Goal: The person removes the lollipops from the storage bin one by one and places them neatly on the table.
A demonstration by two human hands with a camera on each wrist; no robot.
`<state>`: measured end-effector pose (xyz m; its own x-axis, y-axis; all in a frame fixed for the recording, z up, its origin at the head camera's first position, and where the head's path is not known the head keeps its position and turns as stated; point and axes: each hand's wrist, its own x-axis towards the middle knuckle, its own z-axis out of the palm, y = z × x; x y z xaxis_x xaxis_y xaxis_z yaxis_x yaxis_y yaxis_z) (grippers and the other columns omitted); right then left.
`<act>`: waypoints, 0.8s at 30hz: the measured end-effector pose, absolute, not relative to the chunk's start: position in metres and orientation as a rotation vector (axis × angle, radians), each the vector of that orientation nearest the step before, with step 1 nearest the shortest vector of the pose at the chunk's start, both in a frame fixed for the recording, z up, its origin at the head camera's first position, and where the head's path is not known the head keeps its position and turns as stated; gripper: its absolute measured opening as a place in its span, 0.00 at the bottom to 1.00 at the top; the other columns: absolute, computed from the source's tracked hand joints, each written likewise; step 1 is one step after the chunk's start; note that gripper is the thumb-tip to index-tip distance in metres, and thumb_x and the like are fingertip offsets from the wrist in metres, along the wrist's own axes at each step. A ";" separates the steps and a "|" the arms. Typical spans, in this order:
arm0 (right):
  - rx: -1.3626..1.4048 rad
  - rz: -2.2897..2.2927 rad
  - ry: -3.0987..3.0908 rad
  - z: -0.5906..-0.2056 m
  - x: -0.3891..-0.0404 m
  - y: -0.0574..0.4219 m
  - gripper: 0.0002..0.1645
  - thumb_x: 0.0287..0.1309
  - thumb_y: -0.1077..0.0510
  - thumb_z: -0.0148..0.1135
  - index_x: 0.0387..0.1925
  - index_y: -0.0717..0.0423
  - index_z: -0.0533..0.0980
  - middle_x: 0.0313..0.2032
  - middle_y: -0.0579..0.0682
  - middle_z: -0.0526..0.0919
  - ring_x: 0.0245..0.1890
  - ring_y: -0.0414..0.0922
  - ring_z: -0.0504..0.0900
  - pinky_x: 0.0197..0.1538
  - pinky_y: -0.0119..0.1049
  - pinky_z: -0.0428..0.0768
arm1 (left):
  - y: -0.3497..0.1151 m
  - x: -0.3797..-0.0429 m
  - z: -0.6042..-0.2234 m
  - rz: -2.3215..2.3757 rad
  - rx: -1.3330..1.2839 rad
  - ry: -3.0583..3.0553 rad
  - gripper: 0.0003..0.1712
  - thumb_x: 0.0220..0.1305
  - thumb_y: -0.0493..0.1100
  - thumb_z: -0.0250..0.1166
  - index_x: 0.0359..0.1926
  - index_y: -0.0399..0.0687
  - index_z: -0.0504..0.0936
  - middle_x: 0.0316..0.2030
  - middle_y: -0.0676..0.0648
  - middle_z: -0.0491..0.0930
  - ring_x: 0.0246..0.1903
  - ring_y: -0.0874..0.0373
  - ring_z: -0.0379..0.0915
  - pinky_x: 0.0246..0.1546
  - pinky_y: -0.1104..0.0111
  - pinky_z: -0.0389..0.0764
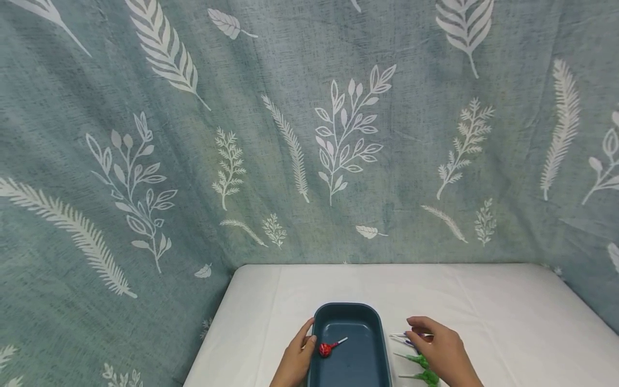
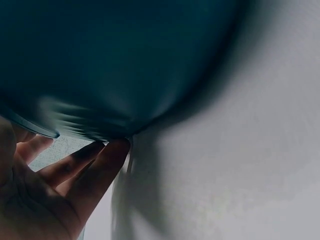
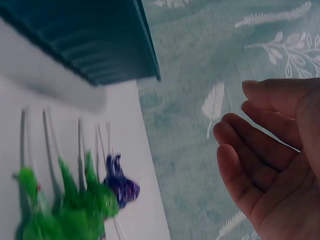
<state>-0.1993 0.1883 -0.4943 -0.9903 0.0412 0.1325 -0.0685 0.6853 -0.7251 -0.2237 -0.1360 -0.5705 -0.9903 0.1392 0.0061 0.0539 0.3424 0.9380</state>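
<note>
A dark blue rectangular tray (image 1: pixel 358 363) stands on the white-covered table, with one red-wrapped lollipop (image 1: pixel 325 350) lying inside. My left hand (image 1: pixel 296 358) rests at the tray's left side. In the left wrist view its extended fingers (image 2: pixel 102 167) touch the outer wall. To the right of the tray, my right hand (image 1: pixel 442 346) hovers over a group of lollipops, fingers gently bent and nothing between them. Green-wrapped lollipops (image 1: pixel 427 377) lie nearer the front, sticks towards the tray. Beyond them is a purple-wrapped lollipop (image 3: pixel 121 186), partly covered by the hand in the head view.
A white cloth (image 1: pixel 503 322) covers the table around the tray. Blue-green curtains (image 1: pixel 290 161) with white leaf prints hang behind the table and along its sides.
</note>
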 end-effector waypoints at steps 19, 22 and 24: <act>0.171 1.265 -2.699 -0.486 -0.214 0.147 0.14 0.60 0.58 0.72 0.47 0.56 0.84 0.41 0.50 0.88 0.35 0.43 0.86 0.41 0.42 0.84 | -0.136 -0.224 -0.570 1.760 0.219 2.526 0.28 0.78 0.44 0.55 0.75 0.44 0.65 0.51 0.35 0.83 0.52 0.40 0.80 0.51 0.43 0.78; 0.194 1.289 -2.706 -0.485 -0.217 0.142 0.15 0.60 0.58 0.72 0.48 0.56 0.84 0.42 0.50 0.87 0.36 0.43 0.86 0.40 0.41 0.84 | -0.136 -0.224 -0.570 1.758 0.210 2.529 0.28 0.78 0.44 0.55 0.75 0.44 0.65 0.51 0.36 0.83 0.51 0.41 0.80 0.50 0.44 0.79; 0.195 1.309 -2.709 -0.485 -0.218 0.138 0.15 0.59 0.58 0.73 0.48 0.55 0.84 0.43 0.50 0.87 0.36 0.43 0.86 0.40 0.41 0.83 | -0.137 -0.224 -0.571 1.758 0.201 2.530 0.28 0.78 0.44 0.55 0.75 0.44 0.66 0.51 0.36 0.83 0.51 0.41 0.80 0.50 0.44 0.79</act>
